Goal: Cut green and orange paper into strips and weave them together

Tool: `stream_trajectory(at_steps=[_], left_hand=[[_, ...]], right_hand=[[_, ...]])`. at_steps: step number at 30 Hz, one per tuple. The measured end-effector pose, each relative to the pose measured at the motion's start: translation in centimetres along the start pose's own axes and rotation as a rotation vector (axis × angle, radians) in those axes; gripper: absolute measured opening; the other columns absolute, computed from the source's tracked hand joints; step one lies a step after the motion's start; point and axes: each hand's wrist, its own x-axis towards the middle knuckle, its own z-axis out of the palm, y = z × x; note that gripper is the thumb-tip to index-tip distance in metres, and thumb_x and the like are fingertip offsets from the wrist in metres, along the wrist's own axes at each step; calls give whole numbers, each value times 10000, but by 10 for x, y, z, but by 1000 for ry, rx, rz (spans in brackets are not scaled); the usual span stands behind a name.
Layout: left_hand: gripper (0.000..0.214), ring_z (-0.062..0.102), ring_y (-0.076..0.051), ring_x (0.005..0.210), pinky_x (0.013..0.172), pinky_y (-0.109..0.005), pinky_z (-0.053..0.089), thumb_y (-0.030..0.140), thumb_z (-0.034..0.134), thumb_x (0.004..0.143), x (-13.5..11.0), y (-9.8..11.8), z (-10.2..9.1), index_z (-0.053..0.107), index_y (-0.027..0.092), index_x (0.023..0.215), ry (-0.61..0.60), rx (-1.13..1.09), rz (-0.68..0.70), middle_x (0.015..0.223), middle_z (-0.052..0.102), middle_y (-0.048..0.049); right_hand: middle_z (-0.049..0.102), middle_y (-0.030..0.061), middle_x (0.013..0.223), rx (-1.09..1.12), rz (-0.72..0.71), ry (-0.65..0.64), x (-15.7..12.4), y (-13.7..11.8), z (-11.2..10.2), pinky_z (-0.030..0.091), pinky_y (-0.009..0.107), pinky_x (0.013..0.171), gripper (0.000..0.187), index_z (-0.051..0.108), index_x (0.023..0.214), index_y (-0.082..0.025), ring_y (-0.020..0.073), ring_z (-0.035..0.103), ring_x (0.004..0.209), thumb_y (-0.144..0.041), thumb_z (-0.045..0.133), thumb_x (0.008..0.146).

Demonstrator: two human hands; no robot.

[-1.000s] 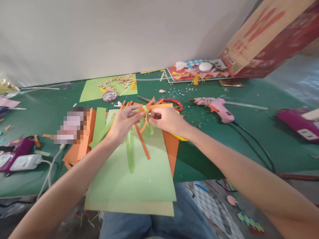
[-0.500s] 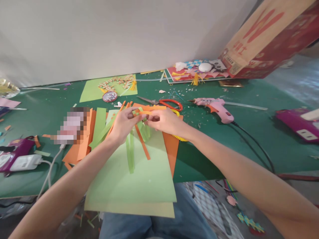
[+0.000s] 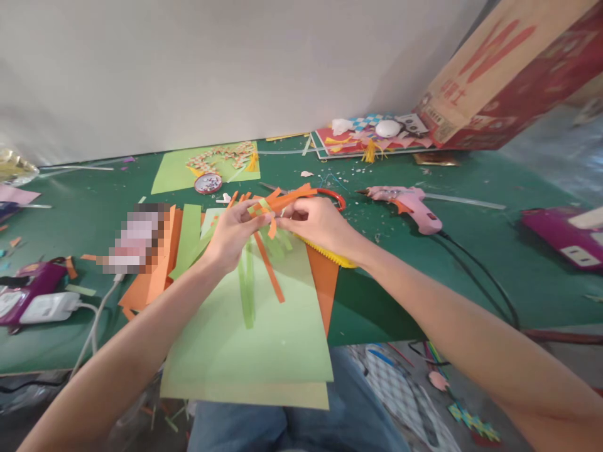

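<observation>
Orange and green paper strips [image 3: 290, 200] cross one another between my two hands, above a pile of paper. My left hand [image 3: 232, 237] is closed, pinching the crossed strips between thumb and fingers. Close beside it, my right hand [image 3: 321, 225] has its thumb and fingertips pressed together on the strips' right side. An orange end curls down between the hands. Below lie a light green sheet [image 3: 264, 339], loose green strips [image 3: 246, 289] and an orange strip [image 3: 270, 270]. Red-handled scissors [image 3: 332, 196] are partly hidden behind my right hand.
A pink glue gun [image 3: 409, 204] with a black cord lies to the right. A yellow toothed-edge tool [image 3: 336, 256] sits under my right wrist. On the left are a phone [image 3: 136, 235] on a cable and a purple power strip [image 3: 35, 285]. A paper bag [image 3: 499, 81] stands back right.
The orange strip between my hands has shifted from lying nearly level to slanting up right, and one end now bends downward. My right hand has turned slightly, and its fingers are more curled.
</observation>
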Motion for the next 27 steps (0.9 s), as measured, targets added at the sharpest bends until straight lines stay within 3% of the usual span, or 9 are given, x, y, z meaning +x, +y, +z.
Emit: stream_trajectory(at_steps=[3,6,11,21,27], left_hand=[[343,702,-211,813,780,-304,516,326,872,536,-1,3,1,700,166,787,-14,-1,2,800,744,-39],[356,699,-204,807,768,-292,516,338,882,523,-2,5,2,709,175,788,-9,-2,4,796,743,-30],[330,695,-198,813,790,-302,525,392,857,585,-2,3,0,714,167,780,-19,-8,7,803,739,-41],[346,671,-180,757,747,-291,520,400,869,557,-1,2,1,696,163,741,5,-7,-40,762,719,-38],[361,666,-167,765,753,-278,506,405,860,578,0,-1,0,702,163,794,-12,-5,-43,802,729,-38]], right_hand=[[628,36,707,20,-34,-5,1,1,0,359,281,601,311,638,728,-162,135,512,640,-468,658,780],[621,44,706,14,-70,-86,2,2,-2,361,289,625,385,629,672,-169,145,518,670,-526,604,815],[561,22,677,20,-56,-82,3,3,-4,339,286,609,449,573,625,-169,121,466,621,-574,582,817],[509,-1,617,-100,-155,-46,2,2,0,332,274,603,345,455,542,-183,106,439,594,-293,593,839],[443,-29,543,-151,-144,-111,2,-1,0,272,283,566,365,424,536,-186,94,359,548,-283,587,848]])
